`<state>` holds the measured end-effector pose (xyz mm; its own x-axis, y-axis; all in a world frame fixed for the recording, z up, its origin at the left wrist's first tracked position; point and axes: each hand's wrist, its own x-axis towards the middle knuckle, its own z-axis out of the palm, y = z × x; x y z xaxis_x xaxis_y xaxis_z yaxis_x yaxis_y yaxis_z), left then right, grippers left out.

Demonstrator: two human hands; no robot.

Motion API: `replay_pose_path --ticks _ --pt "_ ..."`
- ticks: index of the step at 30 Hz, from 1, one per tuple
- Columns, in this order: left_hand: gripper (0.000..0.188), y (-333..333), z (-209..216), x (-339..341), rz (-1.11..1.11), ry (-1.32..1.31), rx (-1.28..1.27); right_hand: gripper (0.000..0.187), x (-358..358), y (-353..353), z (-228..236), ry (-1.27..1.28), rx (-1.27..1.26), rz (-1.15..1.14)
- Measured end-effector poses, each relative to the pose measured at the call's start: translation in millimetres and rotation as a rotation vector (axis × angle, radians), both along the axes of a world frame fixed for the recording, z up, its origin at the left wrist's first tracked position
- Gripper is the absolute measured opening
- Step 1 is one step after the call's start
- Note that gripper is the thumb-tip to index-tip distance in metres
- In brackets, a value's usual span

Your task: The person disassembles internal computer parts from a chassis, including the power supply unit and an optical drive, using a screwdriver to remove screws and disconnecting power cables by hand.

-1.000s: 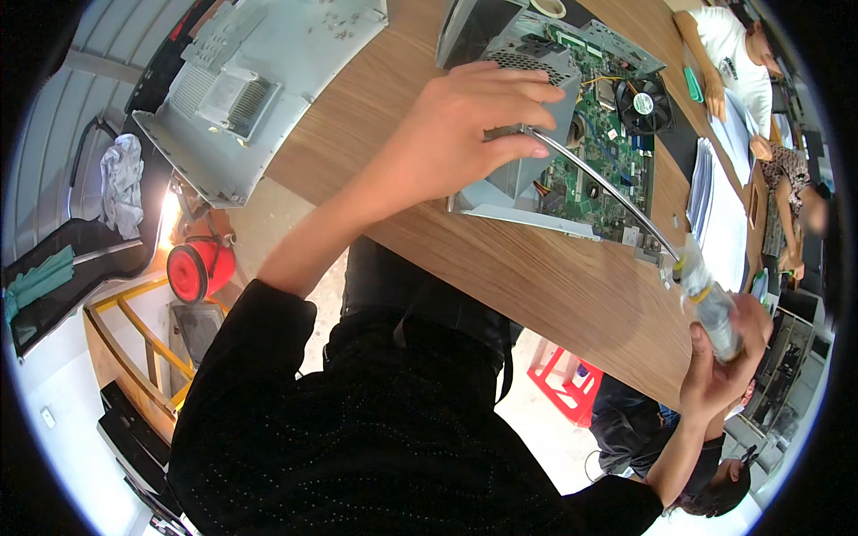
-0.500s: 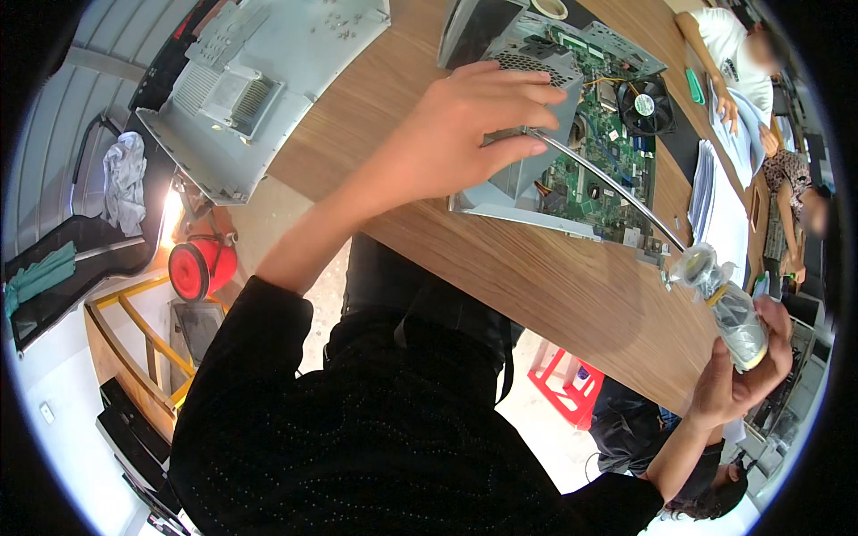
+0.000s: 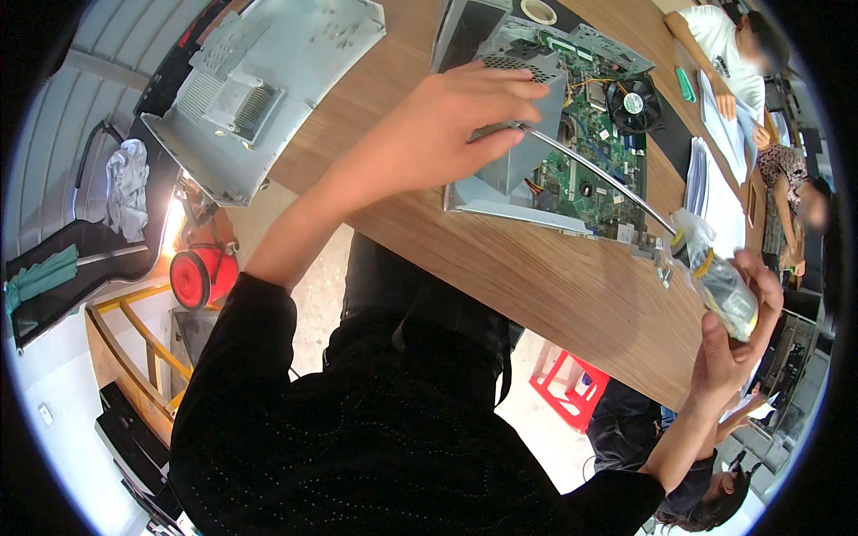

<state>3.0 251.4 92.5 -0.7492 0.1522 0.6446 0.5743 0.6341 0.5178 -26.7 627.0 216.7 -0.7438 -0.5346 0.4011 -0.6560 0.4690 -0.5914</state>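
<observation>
A long screwdriver (image 3: 599,172) slants across an opened computer case (image 3: 527,219). Its handle (image 3: 726,295), wrapped in clear plastic with a yellow band, is gripped by my right hand (image 3: 737,335) beyond the case's right corner. At the other end, the tip is beside the thumb of my left hand (image 3: 465,121), which is closed over a grey metal box (image 3: 527,152) inside the case; my palm hides the tip's exact contact. Right of the box lie a green circuit board (image 3: 590,143) and a black fan (image 3: 633,105).
A removed case panel (image 3: 308,71) with small loose pieces on it lies at the left of the wooden table (image 3: 572,277). Papers (image 3: 710,192), a tape roll (image 3: 538,11) and a green object (image 3: 685,84) are farther off. Other people sit at right; a red stool (image 3: 567,393) stands below.
My right hand has moved up and slightly left with the screwdriver's handle, turning it a little. My left hand stays on the metal box. The whole view has shifted slightly.
</observation>
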Motion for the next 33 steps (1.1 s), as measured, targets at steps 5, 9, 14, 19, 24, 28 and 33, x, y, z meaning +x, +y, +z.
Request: replay_pose_path --ticks 5,9,14,19,24,28,33 --pt "0.015 0.4 9.0 8.2 0.102 -0.042 -0.073 0.062 -5.2 -0.7 8.3 -0.329 -0.047 -0.025" --pt "0.013 2.1 15.9 6.7 0.084 -0.045 -0.158 0.054 3.8 -13.1 11.5 0.157 0.076 0.015" --pt "0.013 -2.9 31.3 13.2 0.131 -0.184 -0.319 0.062 -4.2 -34.9 -5.6 -0.032 -0.142 0.032" --pt "0.013 3.8 42.3 7.8 0.107 -0.195 -0.399 0.044 15.3 -15.3 27.9 -0.116 0.127 -0.128" --pt "0.011 3.7 48.3 9.2 0.144 -0.132 -0.441 0.04 2.2 -28.5 16.8 -0.023 0.014 0.052" --pt "0.01 6.1 50.3 6.5 0.156 -0.085 -0.449 0.043 5.6 -31.9 26.0 -0.136 -0.018 0.077" --pt "0.009 7.4 53.6 4.4 0.158 -0.102 -0.46 0.041 -3.1 -32.0 24.5 0.101 0.157 -0.011"
